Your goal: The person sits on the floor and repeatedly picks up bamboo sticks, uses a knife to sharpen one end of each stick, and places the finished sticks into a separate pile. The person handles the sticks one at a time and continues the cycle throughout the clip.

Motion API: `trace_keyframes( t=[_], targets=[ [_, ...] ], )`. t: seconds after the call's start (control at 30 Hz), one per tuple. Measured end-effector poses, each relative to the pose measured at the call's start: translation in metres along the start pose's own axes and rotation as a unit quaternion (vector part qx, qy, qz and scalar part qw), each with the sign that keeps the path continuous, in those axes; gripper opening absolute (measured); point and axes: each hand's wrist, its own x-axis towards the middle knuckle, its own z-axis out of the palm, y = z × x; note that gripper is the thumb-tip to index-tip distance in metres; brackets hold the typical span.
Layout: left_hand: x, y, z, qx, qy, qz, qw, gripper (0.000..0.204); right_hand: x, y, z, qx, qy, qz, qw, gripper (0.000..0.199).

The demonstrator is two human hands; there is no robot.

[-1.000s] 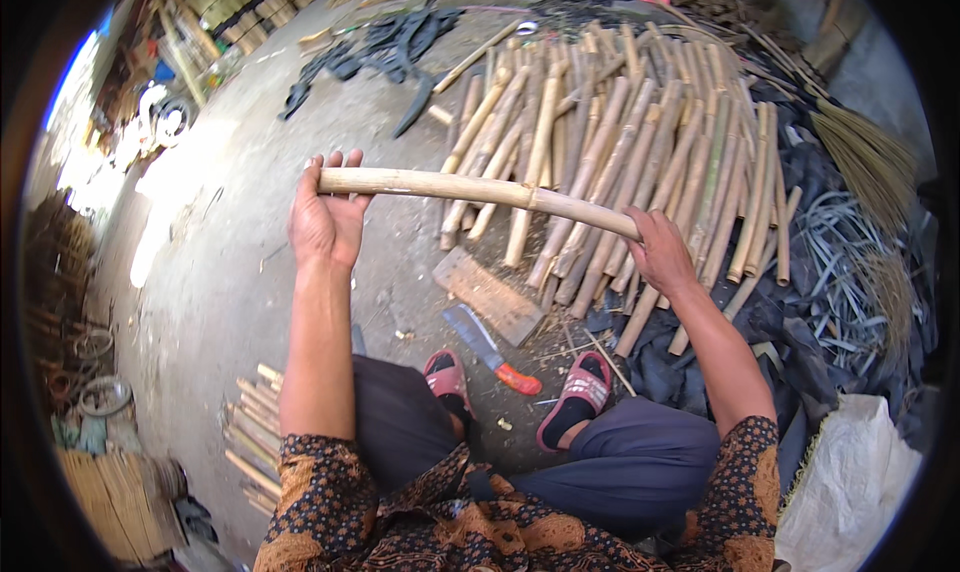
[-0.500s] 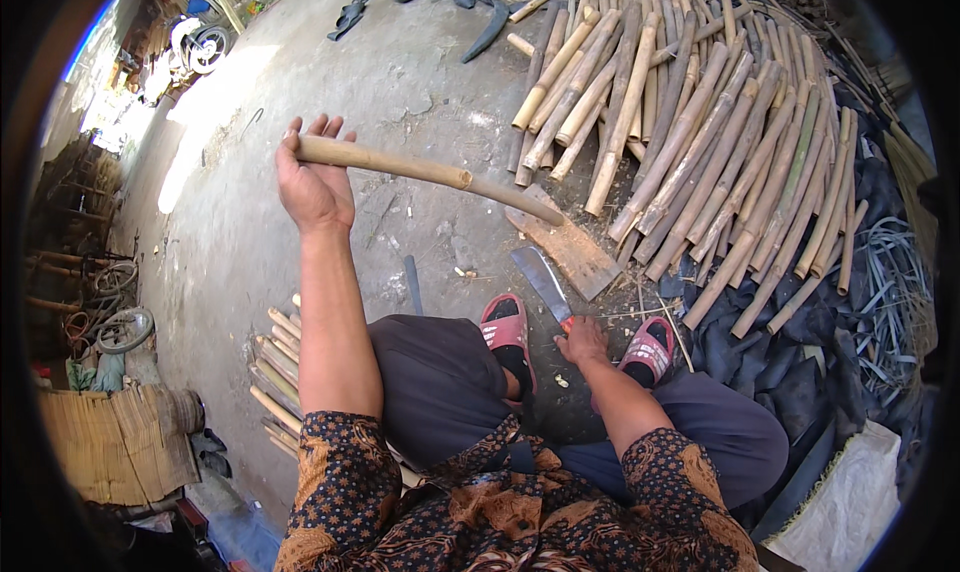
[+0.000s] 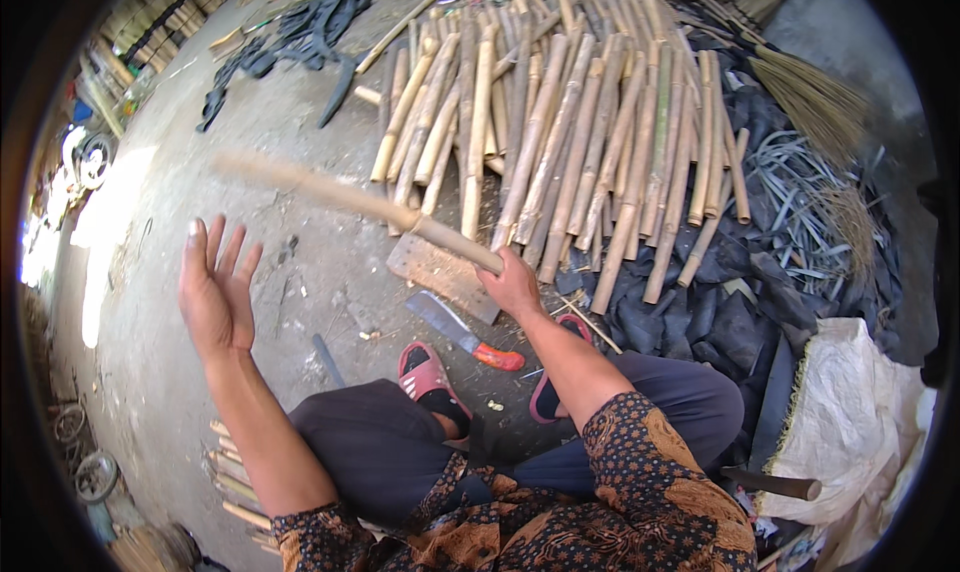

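My right hand [image 3: 513, 282] grips one end of a long pale bamboo pole [image 3: 360, 200], which slants up to the left and is blurred with motion. My left hand [image 3: 215, 290] is spread wide, palm up, below the pole's far end and apart from it. Under my right hand a flat wooden block [image 3: 440, 272] lies on the ground. Beside it rests a cleaver with an orange handle [image 3: 465, 334]. I sit with both feet in red sandals [image 3: 428, 375] near the blade.
A big pile of bamboo poles [image 3: 580, 142] lies ahead. Dark strips and scraps [image 3: 760, 262] cover the ground at right, with a broom [image 3: 815, 92] and a white sack [image 3: 860, 422]. Short split sticks [image 3: 235, 467] lie at my left side.
My left hand has let go of the pole and opened. My right hand, which was down by the cleaver, now holds the pole's near end and swings it.
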Motion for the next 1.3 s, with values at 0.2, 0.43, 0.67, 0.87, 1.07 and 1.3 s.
trace_keyframes(
  t=[0.2,0.43,0.67,0.87,1.07,1.3],
  targets=[
    [-0.014,0.004,0.022,0.053,-0.115,0.025,0.992,0.059,0.025,0.125,-0.080,0.010,0.313,0.226,0.922,0.042],
    [-0.014,-0.006,0.032,0.117,-0.117,0.034,0.986,0.049,0.144,0.154,-0.361,-0.193,0.666,0.062,0.718,0.061],
    [-0.009,-0.021,0.051,0.200,-0.124,0.054,0.970,0.044,0.175,0.213,-0.285,-0.103,0.290,0.168,0.937,0.046],
    [-0.007,-0.031,0.055,0.261,-0.125,0.050,0.956,0.038,0.124,0.240,-0.164,-0.130,0.202,0.367,0.899,0.049],
    [-0.003,-0.042,0.058,0.342,-0.154,0.066,0.925,0.036,0.113,0.219,-0.177,-0.149,0.257,0.326,0.897,0.052],
    [-0.003,-0.045,0.061,0.382,-0.196,0.093,0.898,0.031,0.121,0.225,-0.204,-0.174,0.399,0.310,0.845,0.053]
  ],
)
